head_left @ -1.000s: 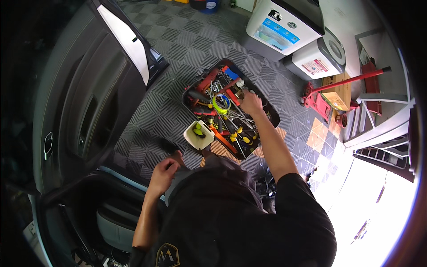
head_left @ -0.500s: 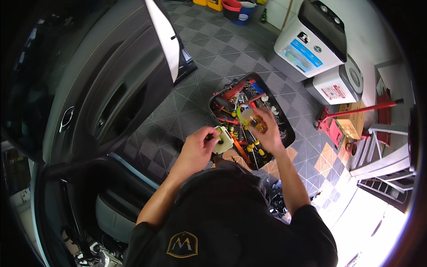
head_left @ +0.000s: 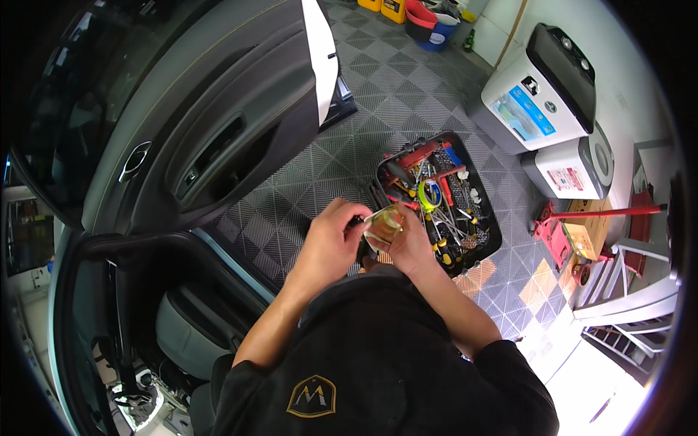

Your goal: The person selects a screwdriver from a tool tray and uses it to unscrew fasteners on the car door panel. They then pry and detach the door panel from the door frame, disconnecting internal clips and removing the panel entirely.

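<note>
Right now the person stands bent over a black tool tray (head_left: 496, 221) on the floor (head_left: 389, 87), with both hands close together at the near left corner of it. In the right hand (head_left: 409, 243) is a small see-through container (head_left: 384, 224) with a yellowish tint, the fingers wrapped about its side; as I see it, it is tilted, and what lies inside is too blurred to make out. The left hand (head_left: 336, 240) meets it from the other side, fingers drawn narrow near its edge. Something dark shows at those fingertips, but I cannot tell whether they grip it.

Inside the tray a lime-green ring (head_left: 423, 204) sits among jumbled tools, with yellow-and-black handles (head_left: 448, 254) at the near end and a blue piece (head_left: 452, 155) at the far end. Left of the tray hangs an open car door (head_left: 218, 131). Beyond it, to the right, stand a large white washing machine (head_left: 523, 109) and a smaller white machine (head_left: 563, 174). Right of the tray is a red floor jack (head_left: 556, 243); some buckets (head_left: 440, 33) stand well past its far end.
</note>
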{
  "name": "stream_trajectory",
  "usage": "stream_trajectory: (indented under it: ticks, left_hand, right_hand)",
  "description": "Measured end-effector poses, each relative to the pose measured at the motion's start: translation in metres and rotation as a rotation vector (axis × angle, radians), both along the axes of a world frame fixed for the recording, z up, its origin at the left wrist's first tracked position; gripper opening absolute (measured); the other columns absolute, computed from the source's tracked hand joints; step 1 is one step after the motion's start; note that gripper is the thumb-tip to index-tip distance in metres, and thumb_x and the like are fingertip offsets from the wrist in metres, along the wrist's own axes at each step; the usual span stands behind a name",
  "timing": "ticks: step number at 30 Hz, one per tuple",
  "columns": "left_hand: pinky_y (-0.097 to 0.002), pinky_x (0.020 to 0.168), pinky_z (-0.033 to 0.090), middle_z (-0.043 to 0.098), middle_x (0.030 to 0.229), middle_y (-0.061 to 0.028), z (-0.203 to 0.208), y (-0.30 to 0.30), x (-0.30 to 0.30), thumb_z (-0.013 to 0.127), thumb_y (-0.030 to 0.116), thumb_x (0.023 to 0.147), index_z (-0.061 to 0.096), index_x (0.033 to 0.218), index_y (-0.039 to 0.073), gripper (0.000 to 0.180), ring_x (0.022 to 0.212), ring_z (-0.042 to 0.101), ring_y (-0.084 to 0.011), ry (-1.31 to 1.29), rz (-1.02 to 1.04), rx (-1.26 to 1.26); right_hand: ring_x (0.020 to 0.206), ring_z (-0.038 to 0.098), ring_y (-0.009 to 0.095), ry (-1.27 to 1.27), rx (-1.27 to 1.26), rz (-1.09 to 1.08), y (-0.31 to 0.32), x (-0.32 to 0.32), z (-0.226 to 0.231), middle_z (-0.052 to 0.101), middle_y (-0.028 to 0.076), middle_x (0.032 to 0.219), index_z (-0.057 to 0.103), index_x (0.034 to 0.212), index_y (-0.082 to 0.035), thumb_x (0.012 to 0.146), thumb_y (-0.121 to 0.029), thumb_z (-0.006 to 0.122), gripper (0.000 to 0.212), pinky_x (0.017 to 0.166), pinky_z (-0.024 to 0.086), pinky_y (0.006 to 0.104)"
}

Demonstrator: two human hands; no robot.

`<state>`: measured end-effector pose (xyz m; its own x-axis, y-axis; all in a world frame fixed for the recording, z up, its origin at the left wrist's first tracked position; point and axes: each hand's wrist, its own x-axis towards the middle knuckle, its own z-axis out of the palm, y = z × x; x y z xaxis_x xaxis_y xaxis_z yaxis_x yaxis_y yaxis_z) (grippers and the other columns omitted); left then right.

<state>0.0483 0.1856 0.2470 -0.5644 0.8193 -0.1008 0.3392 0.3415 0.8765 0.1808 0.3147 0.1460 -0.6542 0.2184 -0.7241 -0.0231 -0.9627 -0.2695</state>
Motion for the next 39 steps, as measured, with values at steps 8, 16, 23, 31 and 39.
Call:
stream_trajectory:
  ticks: [8, 16, 23, 31, 39]
  left_hand:
    - [-0.0492, 0.077, 0.056, 0.062, 0.109, -0.0194, -0.019, -0.025, 0.012, 0.065, 0.007, 0.091, 0.060, 0.114, 0.001, 0.024, 0.092, 0.066, -0.0433, 0.186, 0.050, -0.208]
    - [-0.0506, 0.073, 0.055, 0.062, 0.103, -0.0200, -0.033, -0.082, -0.002, 0.064, 0.010, 0.093, 0.058, 0.111, 0.001, 0.021, 0.086, 0.066, -0.0441, 0.226, 0.088, -0.225]
    - [-0.0416, 0.091, 0.056, 0.053, 0.138, -0.0190, -0.020, -0.143, -0.048, 0.077, 0.009, 0.081, 0.053, 0.142, 0.011, 0.065, 0.112, 0.063, -0.0366, 0.388, 0.059, -0.117]
    - [-0.0389, 0.093, 0.055, 0.063, 0.125, -0.0148, -0.058, -0.206, -0.101, 0.078, 0.005, 0.085, 0.056, 0.137, 0.006, 0.057, 0.111, 0.066, -0.0334, -0.054, 0.142, 0.077]
    - [-0.0400, 0.093, 0.054, 0.061, 0.125, -0.0163, -0.126, -0.209, -0.135, 0.082, 0.003, 0.076, 0.066, 0.123, 0.010, 0.050, 0.113, 0.064, -0.0346, 0.107, 0.086, 0.124]
  right_hand:
    - [0.085, 0.064, 0.017, -0.040, -0.114, 0.032, -0.048, -0.039, -0.010, 0.065, 0.002, 0.093, 0.062, 0.102, -0.013, 0.102, -0.037, 0.063, 0.024, 0.074, 0.051, 0.0341]
    - [0.090, 0.064, 0.017, 0.069, -0.288, 0.177, -0.100, -0.064, -0.053, 0.066, 0.001, 0.095, 0.064, 0.100, -0.010, 0.104, -0.038, 0.058, 0.028, 0.080, 0.054, 0.0330]
    - [0.100, 0.066, 0.028, -0.042, -0.197, 0.339, -0.152, -0.101, -0.021, 0.065, 0.007, 0.114, 0.060, 0.123, -0.013, 0.107, -0.047, 0.047, 0.040, 0.083, 0.056, 0.0474]
    - [0.080, 0.073, 0.024, -0.300, 0.495, 0.656, -0.169, -0.071, -0.036, 0.069, 0.012, 0.107, 0.056, 0.128, -0.006, 0.102, -0.048, 0.057, 0.049, 0.063, 0.060, 0.0331]
    - [0.112, 0.054, 0.044, -1.256, 1.807, 0.350, -0.112, 0.129, -0.113, 0.055, 0.024, 0.118, 0.053, 0.125, -0.001, 0.086, -0.003, 0.064, 0.041, 0.095, 0.045, 0.0516]
